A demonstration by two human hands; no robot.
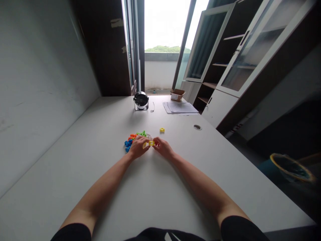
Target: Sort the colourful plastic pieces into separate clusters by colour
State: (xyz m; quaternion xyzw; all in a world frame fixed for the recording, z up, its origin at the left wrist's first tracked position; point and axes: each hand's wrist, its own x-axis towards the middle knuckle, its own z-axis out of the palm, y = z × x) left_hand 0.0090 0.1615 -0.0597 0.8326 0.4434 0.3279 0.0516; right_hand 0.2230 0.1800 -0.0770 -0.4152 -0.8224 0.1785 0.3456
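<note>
Both hands meet over the white table at a small yellow plastic piece (pixel 151 143) with an opening in it. My left hand (pixel 137 147) is closed, its fingertips at the piece's left side, with more yellow showing by its thumb. From the right, my right hand (pixel 162 146) pinches the same piece. Small blue pieces (pixel 128 144), orange pieces (pixel 132 136), green pieces (pixel 142 133) and white pieces (pixel 149 136) lie heaped beside and behind my left hand, which partly hides them. Another yellow piece (pixel 162 130) stands alone beyond my right hand. Their exact shapes are too small to make out.
On the white table (pixel 100 140), a round black-and-silver device (pixel 140 100) stands at the back, beside a thin dark bent object (pixel 152 107). Papers (pixel 182 107) and an open cardboard box (pixel 177 95) are at back right. A cable hole (pixel 197 127) lies nearer.
</note>
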